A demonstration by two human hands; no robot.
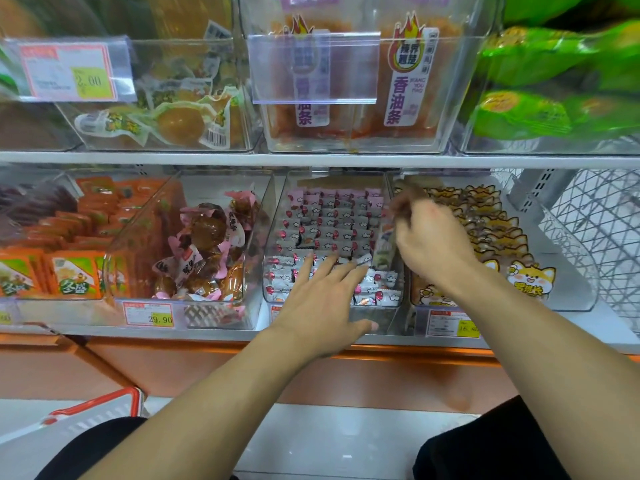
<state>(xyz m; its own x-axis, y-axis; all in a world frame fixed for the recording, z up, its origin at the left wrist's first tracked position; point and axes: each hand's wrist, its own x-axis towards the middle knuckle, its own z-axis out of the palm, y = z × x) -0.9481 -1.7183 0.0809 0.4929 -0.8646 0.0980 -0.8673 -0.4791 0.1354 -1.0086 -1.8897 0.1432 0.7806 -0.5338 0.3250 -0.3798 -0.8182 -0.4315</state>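
The small grey-and-pink foil snack packets (329,230) lie in tight, overlapping rows inside a clear plastic bin (275,230) on the lower shelf, between two other bins. They are probably ranked this way so that each printed face shows and the stock fills the bin evenly. Each packet is flat and pillow-shaped, with a red mark and white cloud shapes on the wrapper. The front rows look looser than the neat ones behind.

The left hand (322,299) lies flat on those front rows with its fingers straight and spread, holding nothing. It is likely pressing the packets down so they do not slide while the other side is worked.

At the bin's right wall one upright packet (383,245) stands on edge. The right hand (433,240) is motion-blurred, but its curled fingers and thumb appear to pinch this packet, apparently to slot it into the gap along the wall.

To the left is a bin of brown vacuum-packed snacks in pink wrappers (204,244), with a yellow-and-white price tag (149,315) on its front. To the right is a bin of tan packets printed with a cartoon dog (485,230). A red-and-white shopping basket (100,407) sits low at the left.
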